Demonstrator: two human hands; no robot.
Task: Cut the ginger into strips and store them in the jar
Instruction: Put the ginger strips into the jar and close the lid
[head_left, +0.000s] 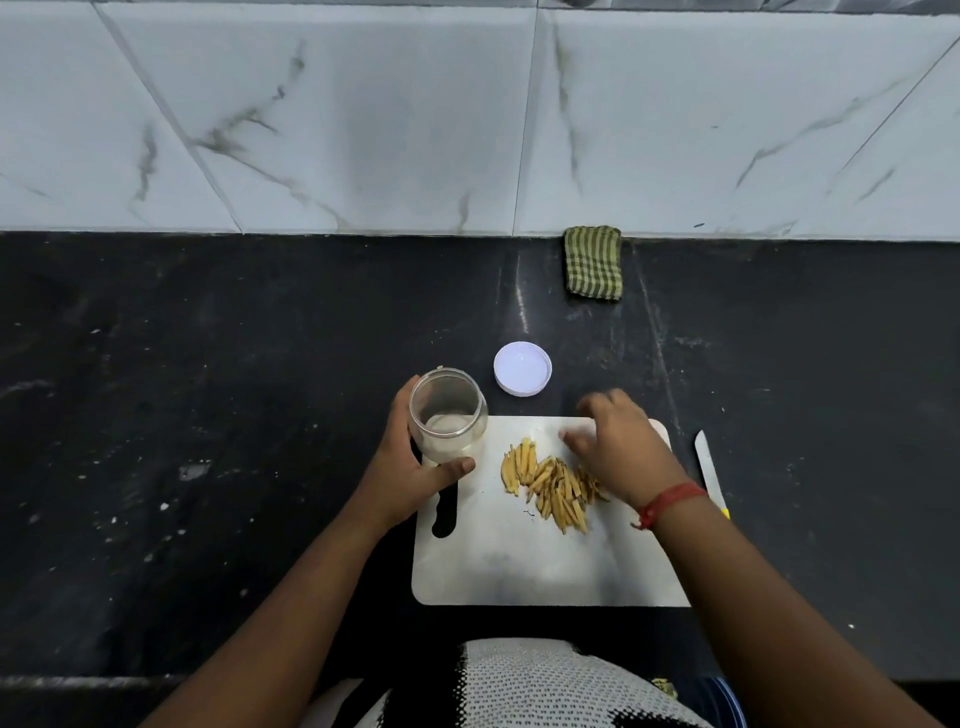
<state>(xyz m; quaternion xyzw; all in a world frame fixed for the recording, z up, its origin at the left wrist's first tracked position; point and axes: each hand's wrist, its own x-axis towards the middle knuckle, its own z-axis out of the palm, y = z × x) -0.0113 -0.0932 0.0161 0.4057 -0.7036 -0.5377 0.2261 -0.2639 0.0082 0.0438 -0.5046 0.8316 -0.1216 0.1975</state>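
So the person is standing at a black stone bench (208, 415) with a pale cutting board (519, 566) sitting in the lower middle of the frame. The ginger strips (545, 480) are already cut and lie in a loose yellow pile on the upper half of the board, spread in a rough diagonal. The left hand (415, 467) is wrapped around a clear jar (448, 413) at the board's upper left corner, fingers behind it and thumb across the front near the base; the jar stands open and tips a bit toward the camera, and its inside looks cloudy, so whether any strips are in it can't be told. The right hand (621, 447) hovers over the right end of the pile with its fingers spread and relaxed, a bit blurred, not gripping anything that can be seen; it covers part of the strips, so whether it's touching them is hard to say. There's a red thread (670, 501) tied round that wrist. The white lid (522, 369) lies on the bench just above the board, between the two hands and apart from the jar. A knife (709, 470) rests on the bench just right of the board, blade pointing up the frame, handle mostly hidden behind the right forearm. A folded green striped cloth (593, 262) sits up against the marble-look tiled wall (467, 114).
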